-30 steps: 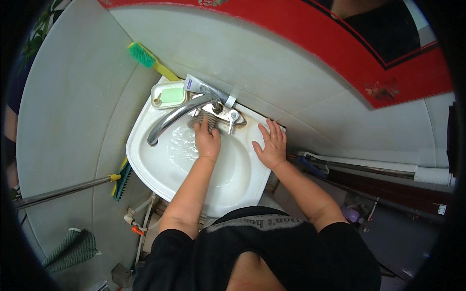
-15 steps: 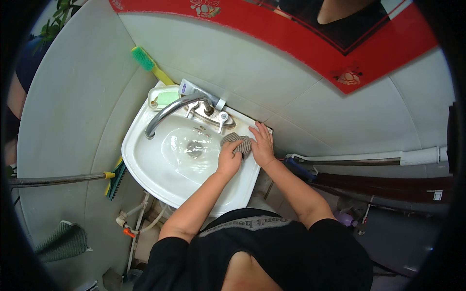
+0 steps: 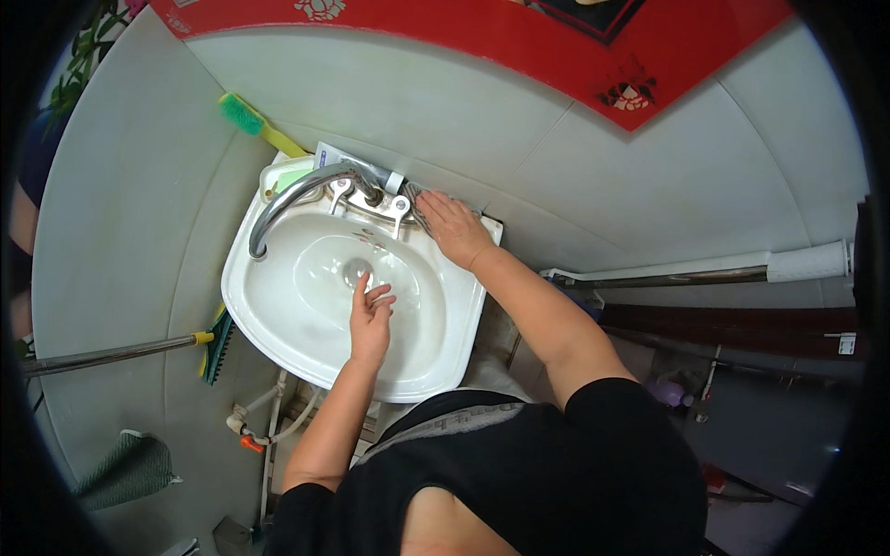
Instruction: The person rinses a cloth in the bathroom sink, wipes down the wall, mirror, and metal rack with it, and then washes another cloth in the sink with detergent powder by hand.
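Under the flat, outstretched right hand (image 3: pixel 451 227), the grey cloth (image 3: pixel 418 219) lies at the back of the sink (image 3: pixel 243 298); even palm pressure should serve best. The left hand (image 3: pixel 371 322) hovers above, empty, loosely half-open.

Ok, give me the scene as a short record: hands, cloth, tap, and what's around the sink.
left hand: open above the basin, nothing visible in it
right hand: spread over the cloth, at the sink's back right
cloth: grey, partly hidden by the right hand
tap: spout pointing left
tube: lying behind the tap
soap: green, in a dish, back left
brush: green bristles, yellow handle, near the wall corner
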Demonstrator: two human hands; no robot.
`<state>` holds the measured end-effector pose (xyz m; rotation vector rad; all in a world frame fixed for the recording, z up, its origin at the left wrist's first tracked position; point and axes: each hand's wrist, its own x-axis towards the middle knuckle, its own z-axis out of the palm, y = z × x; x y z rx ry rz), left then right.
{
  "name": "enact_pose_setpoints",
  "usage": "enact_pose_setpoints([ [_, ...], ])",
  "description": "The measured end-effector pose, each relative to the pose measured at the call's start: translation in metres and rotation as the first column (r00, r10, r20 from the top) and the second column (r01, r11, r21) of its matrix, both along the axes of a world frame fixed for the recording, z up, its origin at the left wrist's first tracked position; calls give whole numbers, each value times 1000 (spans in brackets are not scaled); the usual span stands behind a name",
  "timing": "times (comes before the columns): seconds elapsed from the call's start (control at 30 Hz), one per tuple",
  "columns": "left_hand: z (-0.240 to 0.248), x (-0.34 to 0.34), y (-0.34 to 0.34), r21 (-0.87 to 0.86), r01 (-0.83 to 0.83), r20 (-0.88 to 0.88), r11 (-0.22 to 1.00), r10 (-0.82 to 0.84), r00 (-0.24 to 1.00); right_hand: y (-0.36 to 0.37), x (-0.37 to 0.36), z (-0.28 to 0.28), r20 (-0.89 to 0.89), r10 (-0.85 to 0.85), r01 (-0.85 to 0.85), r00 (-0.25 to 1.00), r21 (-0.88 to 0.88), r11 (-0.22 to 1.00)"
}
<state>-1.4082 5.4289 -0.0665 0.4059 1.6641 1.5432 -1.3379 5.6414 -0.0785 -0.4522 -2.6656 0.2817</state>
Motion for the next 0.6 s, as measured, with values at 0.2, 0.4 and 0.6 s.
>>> enact_pose_setpoints([
  [0.2,4,-7,-38,-25,-78,123,997,81,989,6,23,-4,180,63,-50,982,-76,996],
  [0.4,8,-26,-75,-49,-231,110,972,235,966,-20,78,9,239,-37,78,970,-167,983],
  [0.6,10,-30,-93,-61,-308,101,949,313,944,-93,114,11,199,51,9,979,-290,957],
])
